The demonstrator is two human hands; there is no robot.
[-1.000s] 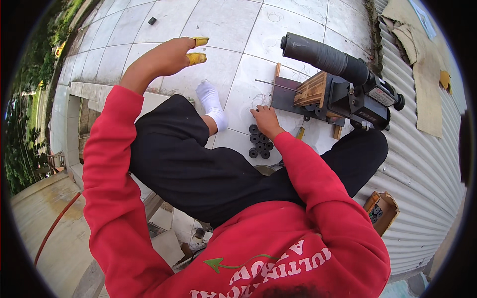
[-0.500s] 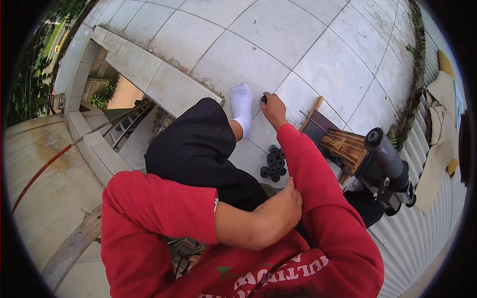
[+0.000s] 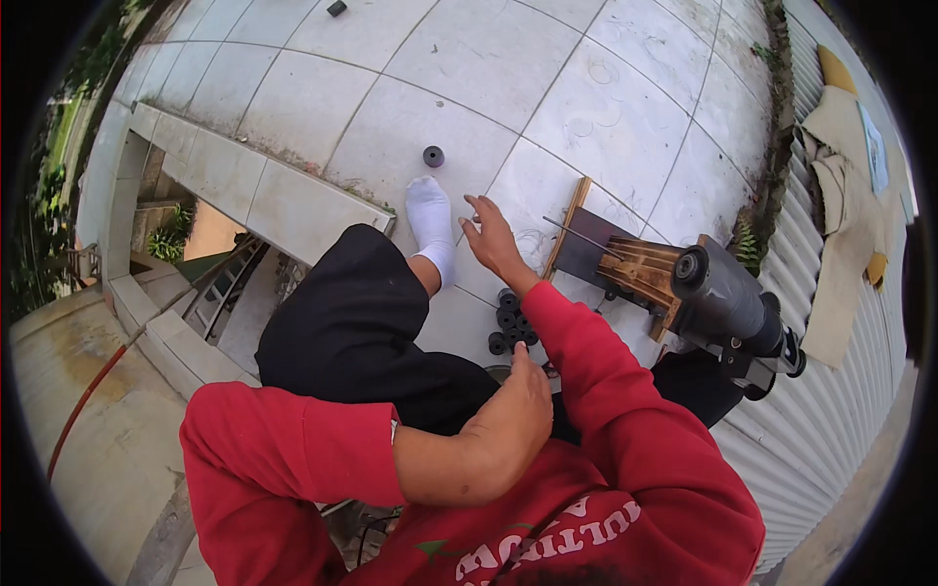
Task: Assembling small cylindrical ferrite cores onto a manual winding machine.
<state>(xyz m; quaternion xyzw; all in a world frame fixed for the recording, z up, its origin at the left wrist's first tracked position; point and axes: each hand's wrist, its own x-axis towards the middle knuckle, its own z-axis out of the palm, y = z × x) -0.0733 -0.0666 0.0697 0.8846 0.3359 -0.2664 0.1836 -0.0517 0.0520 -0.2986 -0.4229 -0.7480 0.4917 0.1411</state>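
Observation:
My right hand [image 3: 491,234] is open over the tiles, right of my white-socked foot [image 3: 430,217]. Its thumb and fingers are apart and hold nothing. A black cylinder with a center hole [image 3: 433,156] sits on the tiles just beyond my toes. My left hand [image 3: 518,400] lies in front of my body, close to my right forearm; its back faces up, and its curled fingertips are hidden. Several similar black cylinders [image 3: 507,319] are piled on the floor just beyond it.
At right, a dark power tool with a thin rod [image 3: 718,283] rests on a wooden stand [image 3: 640,266]. Another black piece [image 3: 337,8] lies far off on the tiles. A low tiled ledge [image 3: 283,190] borders an opening with a ladder [image 3: 223,293]. Corrugated sheet [image 3: 782,459] runs along the right.
My right hand has let go of a black cylinder, which now sits beyond my foot, and has drawn back with fingers spread. The view has shifted, bringing the far black piece into sight.

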